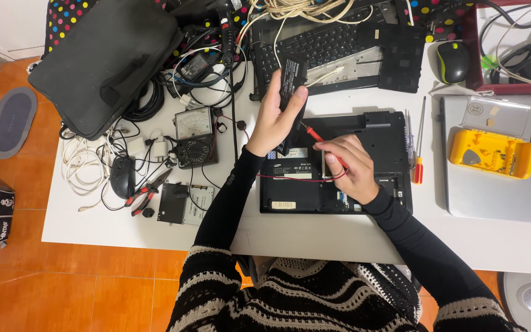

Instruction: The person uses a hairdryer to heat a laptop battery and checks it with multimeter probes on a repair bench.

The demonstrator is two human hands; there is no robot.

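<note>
Black, rigid battery pack (291,83), probably light, is clamped by its long edges in the left hand (273,120); the right hand (353,166) pinches a thin red probe (324,142).

Bright even overhead light, soft shadows, sharp focus

The laptop base (370,132) is black on a white table (314,237) over orange floor tiles (93,289). The test probe (316,135) is red, the parts box (491,154) yellow, the mouse (452,61) black with green trim. Sleeves are black; the knitted sweater (290,301) black-and-cream striped. The cloth (62,12) behind is black with multicoloured dots.
</note>
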